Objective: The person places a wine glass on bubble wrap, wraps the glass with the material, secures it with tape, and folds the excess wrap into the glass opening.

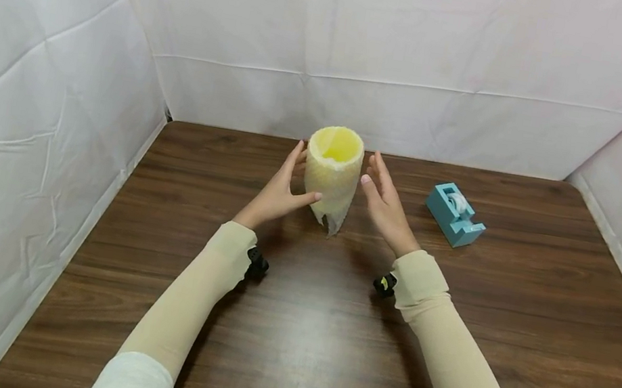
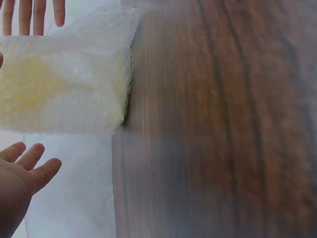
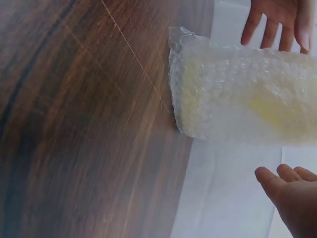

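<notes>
An upright yellow cylindrical thing in bubble wrap point(image 1: 330, 180) stands on the table, its top rim round and its interior bright yellow. A loose, ragged edge of wrap hangs at its lower front. My left hand point(image 1: 280, 196) is just left of it, fingers spread and thumb reaching across its front. On the other side, my right hand point(image 1: 386, 215) has its fingers extended, palm towards the wrap. In the left wrist view, a gap shows between the left hand point(image 2: 22, 176) and the bubble wrap point(image 2: 89, 89). The right wrist view likewise shows the right hand point(image 3: 292, 193) apart from it.
A teal tape dispenser point(image 1: 456, 215) with a roll of clear tape sits right of the right hand. The dark wood-grain table point(image 1: 304, 344) meets white sheeting point(image 1: 361, 113) at the back and both sides. Black wrist cameras point(image 1: 257, 263) sit at the cuffs.
</notes>
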The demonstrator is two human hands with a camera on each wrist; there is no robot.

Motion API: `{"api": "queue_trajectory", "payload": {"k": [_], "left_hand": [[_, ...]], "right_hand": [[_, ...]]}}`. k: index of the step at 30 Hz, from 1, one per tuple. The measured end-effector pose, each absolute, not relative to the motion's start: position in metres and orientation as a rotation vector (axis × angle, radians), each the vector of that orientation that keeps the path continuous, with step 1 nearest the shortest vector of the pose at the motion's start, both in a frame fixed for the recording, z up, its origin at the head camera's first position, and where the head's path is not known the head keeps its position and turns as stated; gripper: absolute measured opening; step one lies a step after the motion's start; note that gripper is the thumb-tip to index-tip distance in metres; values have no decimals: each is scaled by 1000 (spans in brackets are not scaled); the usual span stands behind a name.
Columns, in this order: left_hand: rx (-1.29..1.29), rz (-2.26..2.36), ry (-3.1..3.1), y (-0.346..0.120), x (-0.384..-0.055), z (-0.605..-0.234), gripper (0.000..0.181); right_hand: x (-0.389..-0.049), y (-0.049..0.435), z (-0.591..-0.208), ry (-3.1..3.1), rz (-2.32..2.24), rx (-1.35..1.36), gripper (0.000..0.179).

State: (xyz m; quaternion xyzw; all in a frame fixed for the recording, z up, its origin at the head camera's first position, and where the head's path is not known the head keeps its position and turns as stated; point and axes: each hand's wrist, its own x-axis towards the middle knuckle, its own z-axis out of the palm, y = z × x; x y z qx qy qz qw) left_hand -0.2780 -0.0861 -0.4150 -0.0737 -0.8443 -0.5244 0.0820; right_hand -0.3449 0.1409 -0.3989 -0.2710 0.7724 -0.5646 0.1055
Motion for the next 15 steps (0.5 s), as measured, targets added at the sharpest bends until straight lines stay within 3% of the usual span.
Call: {"api": "queue_trajectory", "payload": {"k": [15], "left_hand": [[4,-1332,-2865,-95,-247,-400,73]], "right_hand": [[-333,177,-383,2605,-1455,-798,61]]}}
